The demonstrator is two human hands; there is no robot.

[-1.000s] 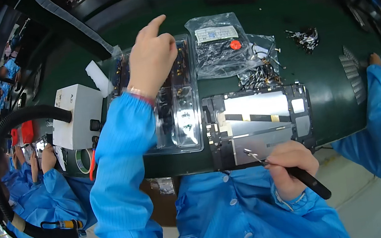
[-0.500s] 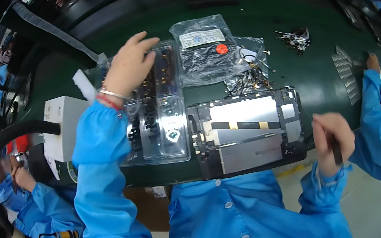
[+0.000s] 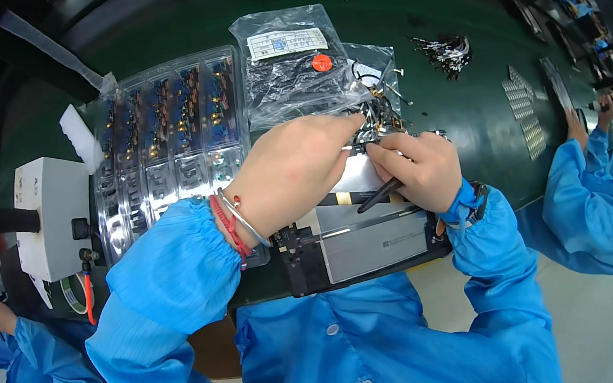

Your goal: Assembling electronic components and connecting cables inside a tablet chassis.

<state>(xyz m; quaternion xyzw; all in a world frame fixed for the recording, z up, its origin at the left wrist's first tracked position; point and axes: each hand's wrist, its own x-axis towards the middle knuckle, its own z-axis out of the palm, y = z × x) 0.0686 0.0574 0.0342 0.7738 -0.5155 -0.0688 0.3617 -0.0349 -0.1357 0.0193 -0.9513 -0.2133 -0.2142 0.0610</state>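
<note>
In front of me lies an opened tablet (image 3: 377, 248), a black frame with a large silver battery. Both hands meet over its far edge. My left hand (image 3: 294, 158) reaches across from the left, its thumb and fingers pinched close to that edge; whatever they hold is hidden. My right hand (image 3: 421, 171) is closed around a slim black hand tool (image 3: 379, 195), whose one end sticks out below the palm toward the lower left. The tool's other end is not clear. Just beyond the fingertips lies a heap of small cables (image 3: 382, 106), partly covered by my hands.
Left of the tablet stands a clear tray (image 3: 159, 145) of small parts, with a white box (image 3: 48, 220) farther left. Plastic bags (image 3: 294, 76) lie beyond. More cables (image 3: 447, 54) and sheets of small pieces (image 3: 523, 114) are on the right. Co-workers sit at both sides.
My left hand has come from above the parts tray to the tablet's far edge. My right hand has moved in from the tablet's right side, still holding the black tool. The view has shifted.
</note>
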